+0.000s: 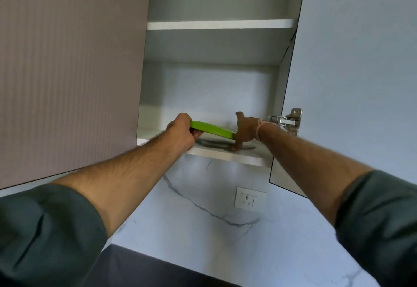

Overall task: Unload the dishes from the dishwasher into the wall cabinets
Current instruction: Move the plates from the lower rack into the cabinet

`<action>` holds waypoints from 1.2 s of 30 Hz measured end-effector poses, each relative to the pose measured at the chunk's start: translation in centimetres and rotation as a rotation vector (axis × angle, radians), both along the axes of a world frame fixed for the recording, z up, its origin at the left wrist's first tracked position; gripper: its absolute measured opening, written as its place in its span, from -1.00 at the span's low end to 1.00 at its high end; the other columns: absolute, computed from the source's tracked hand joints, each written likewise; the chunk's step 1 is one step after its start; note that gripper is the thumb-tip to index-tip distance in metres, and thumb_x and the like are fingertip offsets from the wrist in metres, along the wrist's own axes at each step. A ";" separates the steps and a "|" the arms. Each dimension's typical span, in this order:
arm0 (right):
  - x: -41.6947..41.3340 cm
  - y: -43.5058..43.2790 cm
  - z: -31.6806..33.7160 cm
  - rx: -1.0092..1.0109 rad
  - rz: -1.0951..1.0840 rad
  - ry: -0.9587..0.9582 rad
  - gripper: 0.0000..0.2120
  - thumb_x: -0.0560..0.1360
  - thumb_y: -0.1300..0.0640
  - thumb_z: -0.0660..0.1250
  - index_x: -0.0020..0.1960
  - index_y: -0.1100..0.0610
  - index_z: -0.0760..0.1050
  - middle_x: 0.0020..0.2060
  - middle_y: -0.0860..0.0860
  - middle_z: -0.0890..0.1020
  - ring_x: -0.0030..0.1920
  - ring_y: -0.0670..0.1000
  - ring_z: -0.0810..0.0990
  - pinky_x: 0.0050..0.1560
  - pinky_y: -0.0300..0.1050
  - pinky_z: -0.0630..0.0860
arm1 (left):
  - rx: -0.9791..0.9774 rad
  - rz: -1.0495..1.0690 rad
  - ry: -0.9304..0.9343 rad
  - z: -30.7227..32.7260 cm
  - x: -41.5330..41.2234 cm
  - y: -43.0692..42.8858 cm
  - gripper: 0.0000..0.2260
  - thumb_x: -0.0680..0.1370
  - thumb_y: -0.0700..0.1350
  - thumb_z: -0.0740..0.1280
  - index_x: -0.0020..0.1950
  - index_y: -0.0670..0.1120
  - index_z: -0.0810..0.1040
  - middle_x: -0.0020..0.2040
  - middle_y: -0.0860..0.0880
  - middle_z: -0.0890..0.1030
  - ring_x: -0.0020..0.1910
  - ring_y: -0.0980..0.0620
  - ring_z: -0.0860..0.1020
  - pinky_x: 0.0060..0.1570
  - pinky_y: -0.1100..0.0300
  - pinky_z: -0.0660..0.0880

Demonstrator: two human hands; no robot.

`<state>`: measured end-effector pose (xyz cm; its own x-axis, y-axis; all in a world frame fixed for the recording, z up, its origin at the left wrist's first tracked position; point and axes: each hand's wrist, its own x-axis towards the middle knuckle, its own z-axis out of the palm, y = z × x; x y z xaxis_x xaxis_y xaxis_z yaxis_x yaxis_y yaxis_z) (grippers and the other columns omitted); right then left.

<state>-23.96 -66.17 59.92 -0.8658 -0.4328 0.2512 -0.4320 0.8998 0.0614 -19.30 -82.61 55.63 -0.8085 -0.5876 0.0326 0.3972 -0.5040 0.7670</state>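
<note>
At the cabinet's (203, 93) lowest shelf (225, 155), I have the left hand (180, 130) curled round the green plate's (212, 129) left rim and the right hand (245, 129) holding its right rim. It hangs tilted just above a grey plate (216, 144) lying there. This looks like stacking: next, level, lower gently, release. The upper shelf's (218, 24) contents are hidden.

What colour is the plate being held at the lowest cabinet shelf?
The plate is bright green; head view shows it.
</note>
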 end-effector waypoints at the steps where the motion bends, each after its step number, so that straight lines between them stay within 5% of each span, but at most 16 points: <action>1: 0.3 0.1 0.3 0.052 0.017 -0.008 0.07 0.33 0.01 0.59 0.56 0.20 -0.05 0.35 0.23 0.46 0.31 0.21 0.48 0.30 -0.02 0.43 | -0.037 -0.017 -0.028 -0.1 -0.3 0.2 -0.79 0.55 -0.28 0.19 0.16 -0.24 0.47 0.11 -0.21 0.59 -0.18 -0.10 0.61 -0.56 0.17 0.53; 7: 2.5 0.5 0.6 0.233 0.101 -0.091 -0.15 0.47 0.00 0.46 0.59 -0.01 0.04 0.48 0.09 0.31 0.36 0.17 0.42 0.06 -0.05 0.42 | -0.225 -0.146 -0.201 -0.1 -1.3 1.7 -0.61 0.46 -0.32 0.24 0.30 -0.27 0.43 0.22 -0.22 0.53 0.08 -0.18 0.60 -0.38 0.00 0.63; 10: 2.6 0.8 0.1 0.284 0.083 -0.083 -0.17 0.50 -0.04 0.42 0.60 0.01 0.02 0.48 0.09 0.31 0.39 0.16 0.39 0.15 0.00 0.42 | -0.352 -0.090 -0.169 0.1 -0.2 2.4 -0.67 0.50 -0.18 0.40 0.24 -0.20 0.48 0.06 -0.09 0.59 -0.05 -0.04 0.59 0.11 0.02 0.60; 14: 2.2 1.5 -0.5 0.306 0.058 -0.087 -0.20 0.54 -0.02 0.37 0.61 0.02 -0.02 0.50 0.12 0.29 0.44 0.17 0.34 0.40 0.08 0.30 | -0.793 0.025 -0.410 0.2 -1.2 2.9 -0.77 0.46 -0.17 0.31 0.07 -0.23 0.56 -0.23 -0.14 0.60 -0.32 -0.07 0.57 -0.24 0.21 0.55; 17: 2.2 1.6 -0.5 0.327 0.048 -0.115 -0.26 0.57 -0.02 0.33 0.61 0.04 -0.01 0.51 0.12 0.26 0.46 0.17 0.30 0.42 0.06 0.26 | -1.275 0.169 -0.553 0.3 -1.8 2.4 -0.74 0.47 -0.13 0.27 0.11 -0.18 0.59 0.05 -0.12 0.63 0.02 -0.13 0.60 0.02 0.13 0.55; 20: 2.6 1.3 -0.3 0.367 0.033 -0.130 -0.30 0.60 -0.02 0.29 0.60 0.10 0.02 0.50 0.15 0.27 0.45 0.17 0.31 0.39 0.01 0.28 | -1.538 -0.004 -0.582 0.0 -2.2 1.8 -0.68 0.57 -0.17 0.23 0.31 -0.14 0.56 0.29 -0.13 0.57 0.25 -0.16 0.54 0.27 0.01 0.50; 29: 1.1 0.4 -1.6 0.218 0.003 -0.031 -0.34 0.61 -0.27 0.02 0.41 0.24 0.39 0.33 0.14 0.50 0.29 0.15 0.49 0.29 -0.03 0.37 | -1.812 -0.011 -0.611 -0.3 -4.0 0.2 -0.64 0.69 -0.05 0.15 0.41 -0.18 0.46 0.37 -0.19 0.49 0.31 -0.16 0.47 0.29 0.02 0.44; 36: 1.1 0.3 -2.6 0.134 0.071 -0.031 -0.60 0.70 -0.01 0.00 0.41 0.15 0.36 0.34 0.18 0.48 0.29 0.18 0.48 0.28 -0.07 0.35 | -2.003 -0.017 -0.625 -0.6 -5.3 -1.2 -0.59 0.69 -0.01 0.16 0.42 -0.25 0.43 0.43 -0.21 0.44 0.38 -0.16 0.41 0.36 0.04 0.36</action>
